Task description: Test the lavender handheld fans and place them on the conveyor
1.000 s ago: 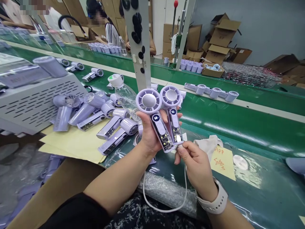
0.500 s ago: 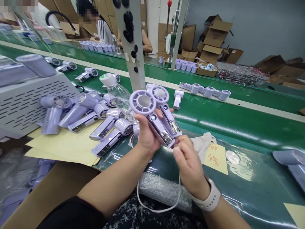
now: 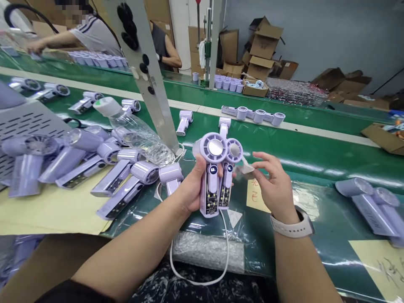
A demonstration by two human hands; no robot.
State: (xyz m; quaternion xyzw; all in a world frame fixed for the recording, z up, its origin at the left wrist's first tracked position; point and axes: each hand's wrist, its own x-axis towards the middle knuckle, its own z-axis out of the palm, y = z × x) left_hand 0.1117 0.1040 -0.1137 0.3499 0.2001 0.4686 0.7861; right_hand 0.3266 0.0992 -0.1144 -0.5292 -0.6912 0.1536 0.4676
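My left hand (image 3: 192, 189) is wrapped round two lilac handheld fans, held upright side by side. The larger-looking near fan (image 3: 213, 181) and the other fan (image 3: 232, 151) both have lit round displays and bare circuit boards in their handles. From beneath them a white cable (image 3: 227, 252) loops down over my lap; where it joins is hidden. To the right of the fans, my right hand (image 3: 277, 191) pinches a white cloth (image 3: 247, 167) between thumb and fingertips. The cloth hangs close by the far fan's head; I cannot tell whether they touch.
Several lilac fans (image 3: 121, 189) lie on yellow paper (image 3: 41, 214) at left, beside a clear plastic bottle (image 3: 135, 130). A slanted metal post (image 3: 158, 97) stands ahead. More fans (image 3: 369, 202) rest at right. Across the green conveyor (image 3: 303, 147), a co-worker (image 3: 97, 35) reaches out.
The fans have turned more upright. My right hand has left the handles' lower ends, moved up and right, and now holds the white cloth that lay on the table. The view has shifted right.
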